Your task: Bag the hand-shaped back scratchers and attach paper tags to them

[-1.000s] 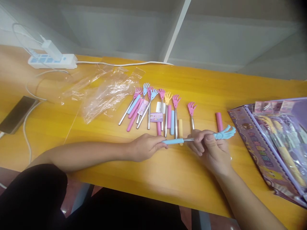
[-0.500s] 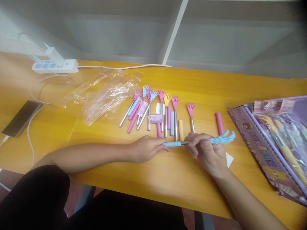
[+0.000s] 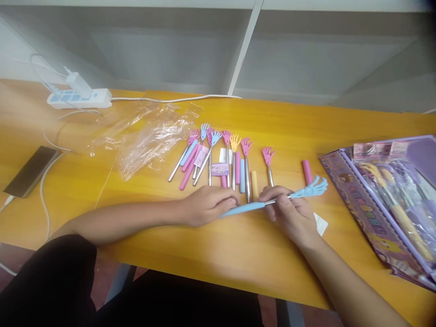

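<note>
A blue back scratcher [image 3: 243,209] with a hand-shaped head, metal rod and blue sleeve grip lies across both my hands. My right hand [image 3: 293,215] is closed round the metal rod just below the head, which points right. My left hand [image 3: 206,206] is closed at the sleeve's left part, fingers curled over it; more of the sleeve shows now. Behind my hands lie several pink, blue and yellow scratchers, among them a pink one [image 3: 268,159] and a yellow one [image 3: 235,144]. Loose sleeves, such as a pink one [image 3: 307,172] and a yellow one [image 3: 254,184], lie among them.
A purple display box [image 3: 357,213] with bagged scratchers stands at the right. Clear plastic wrap [image 3: 150,141] lies left of the scratchers. At the left are a white power strip [image 3: 80,97], cables and a dark power bank [image 3: 32,171]. A white card [image 3: 320,224] lies beside my right wrist.
The blue sleeve has come further out of my left hand, whose grip has shifted up and left along it. The scratcher's head end has tilted slightly upward.
</note>
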A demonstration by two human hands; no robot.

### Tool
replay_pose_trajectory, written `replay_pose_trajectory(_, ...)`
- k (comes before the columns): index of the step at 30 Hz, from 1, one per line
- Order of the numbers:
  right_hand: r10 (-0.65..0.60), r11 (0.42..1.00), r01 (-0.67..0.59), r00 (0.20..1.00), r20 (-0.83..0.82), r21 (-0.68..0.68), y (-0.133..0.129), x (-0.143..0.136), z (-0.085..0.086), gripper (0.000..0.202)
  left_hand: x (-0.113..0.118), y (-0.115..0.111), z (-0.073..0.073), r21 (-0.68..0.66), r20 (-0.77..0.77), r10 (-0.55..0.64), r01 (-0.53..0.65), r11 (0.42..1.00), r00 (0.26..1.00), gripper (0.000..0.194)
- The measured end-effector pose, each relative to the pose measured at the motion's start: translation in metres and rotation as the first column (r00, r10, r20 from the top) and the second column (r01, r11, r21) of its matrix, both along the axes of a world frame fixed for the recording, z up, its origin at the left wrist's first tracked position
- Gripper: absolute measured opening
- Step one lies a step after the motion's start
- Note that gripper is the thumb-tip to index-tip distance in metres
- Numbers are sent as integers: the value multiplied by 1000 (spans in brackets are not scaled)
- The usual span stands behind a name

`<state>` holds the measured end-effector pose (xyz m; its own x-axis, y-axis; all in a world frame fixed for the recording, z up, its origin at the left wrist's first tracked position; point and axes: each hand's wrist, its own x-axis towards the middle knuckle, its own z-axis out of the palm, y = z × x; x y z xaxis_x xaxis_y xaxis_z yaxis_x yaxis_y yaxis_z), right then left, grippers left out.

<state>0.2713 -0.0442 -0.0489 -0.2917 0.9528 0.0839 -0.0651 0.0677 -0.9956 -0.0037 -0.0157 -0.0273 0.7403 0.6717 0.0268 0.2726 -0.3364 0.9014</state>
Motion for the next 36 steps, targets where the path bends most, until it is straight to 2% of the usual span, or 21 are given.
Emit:
replay_pose_trajectory(4,-146,989,138,972,-182,-57,5,2,3,37,-7,20,10,178,50,157,-163,970,986,21)
replay_pose_trajectory(9,-227,973,211,947,-229,-92,10,-1,8,46,-20,47,14,410,23,282,-266,872,959,20)
replay_pose_trajectory(11,-230,972,215,950,-210,-92,10,-2,8,49,-27,59,16,485,-25,309,-259,836,951,19)
replay_pose_trajectory(13,-229,973,216,954,-191,-86,10,-2,7,50,-37,73,19,589,-104,292,-178,789,951,18)
replay_pose_trajectory(14,-230,973,218,956,-182,-81,10,-2,6,50,-44,82,21,649,-144,321,-156,744,936,18)
replay_pose_trajectory(16,-229,973,220,960,-162,-71,10,-1,5,50,-58,99,24,739,-175,467,-198,644,867,19)
replay_pose_trajectory(18,-230,973,222,961,-151,-69,11,-1,4,50,-71,114,24,754,-193,589,-265,601,785,23)
replay_pose_trajectory(21,-244,969,234,956,-160,-80,13,1,1,50,-83,128,17,713,-309,667,-299,634,678,31)
replay_pose_trajectory(25,-261,964,248,950,-171,-92,15,2,-2,49,-88,132,3,693,-432,664,-247,677,610,51)
replay_pose_trajectory(30,-235,971,224,954,-184,-82,16,2,-3,49,-91,133,-3,677,-455,642,-228,700,617,54)
replay_pose_trajectory(36,-239,970,228,957,-164,-81,16,3,-3,49,-88,133,3,654,-466,626,-233,720,625,47)
